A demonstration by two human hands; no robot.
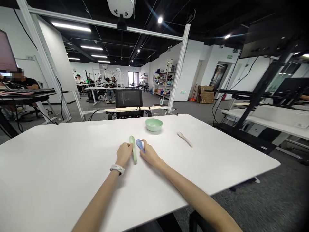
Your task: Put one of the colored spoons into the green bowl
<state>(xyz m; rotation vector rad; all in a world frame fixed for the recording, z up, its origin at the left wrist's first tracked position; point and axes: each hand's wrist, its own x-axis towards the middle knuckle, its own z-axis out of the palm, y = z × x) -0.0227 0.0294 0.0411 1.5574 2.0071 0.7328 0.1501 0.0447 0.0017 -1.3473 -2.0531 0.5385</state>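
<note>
On the white table (pixel 72 151), my left hand (pixel 124 153) is closed, its fingers curled against the handle of a green spoon (pixel 132 147) that lies flat. A white watch (pixel 117 169) is on that wrist. My right hand (pixel 150 154) is closed on the handle of a blue spoon (pixel 139 144), whose bowl shows just past my fingers. The two spoons lie side by side, almost touching. A mint green bowl (pixel 154 124) stands beyond them near the table's far edge. A cream spoon (pixel 184 139) lies alone to the right.
A black office chair (pixel 128 102) stands behind the table's far edge inside a white metal frame (pixel 177 69). Desks with seated people fill the far room. A black stand and another white desk (pixel 265 120) are on the right.
</note>
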